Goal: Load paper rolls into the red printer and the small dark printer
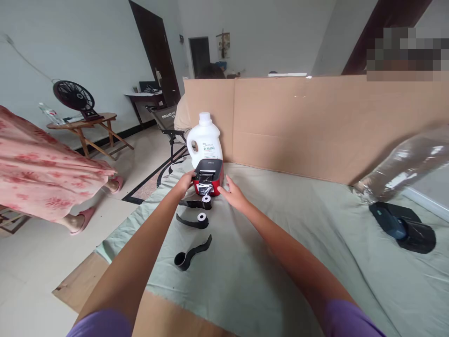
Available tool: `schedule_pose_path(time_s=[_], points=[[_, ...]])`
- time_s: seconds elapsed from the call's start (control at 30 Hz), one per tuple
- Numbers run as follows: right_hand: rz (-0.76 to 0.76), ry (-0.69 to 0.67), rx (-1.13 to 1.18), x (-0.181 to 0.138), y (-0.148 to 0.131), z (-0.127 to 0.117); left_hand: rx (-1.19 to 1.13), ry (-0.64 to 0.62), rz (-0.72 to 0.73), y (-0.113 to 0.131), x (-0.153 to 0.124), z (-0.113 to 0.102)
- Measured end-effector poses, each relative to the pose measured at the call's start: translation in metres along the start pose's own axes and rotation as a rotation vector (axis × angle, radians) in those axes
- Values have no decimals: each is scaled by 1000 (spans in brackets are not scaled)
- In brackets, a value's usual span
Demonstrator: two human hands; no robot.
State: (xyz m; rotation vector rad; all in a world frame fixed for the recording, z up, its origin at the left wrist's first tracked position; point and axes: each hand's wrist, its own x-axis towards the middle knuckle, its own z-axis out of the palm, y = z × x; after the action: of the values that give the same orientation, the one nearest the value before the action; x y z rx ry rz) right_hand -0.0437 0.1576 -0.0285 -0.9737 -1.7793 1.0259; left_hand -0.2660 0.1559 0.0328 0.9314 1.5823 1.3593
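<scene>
A black and red label printer [211,167] rests on the pale green cloth, with shiny clear plastic at its front. My left hand [184,185] is closed against its left edge, its fingertips partly hidden by the printer. On the other side, my right hand [235,194] has its fingers spread, the thumb at the printer's front right corner. In front of it stand two small rolls with white cores, one black roll [206,202] close to the printer and another black roll [201,221] nearer me. A curled black strip [191,255] lies closest to me. Black tails trail from both rolls.
A white jug [206,138] stands right behind the printer, before a cardboard wall [273,126]. A dark device [401,227] and a plastic-wrapped bundle [403,164] lie at the right. Off the table's left side are a person in a pink skirt [45,173] and a fan [74,96].
</scene>
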Motion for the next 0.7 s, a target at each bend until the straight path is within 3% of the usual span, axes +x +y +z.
schedule_pose_path(time_s=[0.1, 0.17, 0.23, 0.33, 0.4, 0.47, 0.57, 0.7], points=[[87, 100, -75, -61, 6, -59, 118, 137, 334, 11, -33, 5], [110, 164, -196, -113, 12, -114, 176, 76, 603, 9, -74, 21], [161, 223, -379, -168, 18, -175, 260, -118, 769, -5, -126, 47], [245, 398, -651, -239, 20, -262, 541, -590, 927, -42, -202, 96], [257, 566, -846, -269, 16, -313, 735, -841, 997, -68, -240, 129], [301, 693, -1043, -282, 11, -355, 887, -1011, 1025, -86, -264, 157], [554, 795, -1179, -276, 5, -404, 981, -1121, 1046, -93, -278, 179], [894, 633, -1044, -253, 12, -445, 1002, -1153, 1030, -90, -286, 176]])
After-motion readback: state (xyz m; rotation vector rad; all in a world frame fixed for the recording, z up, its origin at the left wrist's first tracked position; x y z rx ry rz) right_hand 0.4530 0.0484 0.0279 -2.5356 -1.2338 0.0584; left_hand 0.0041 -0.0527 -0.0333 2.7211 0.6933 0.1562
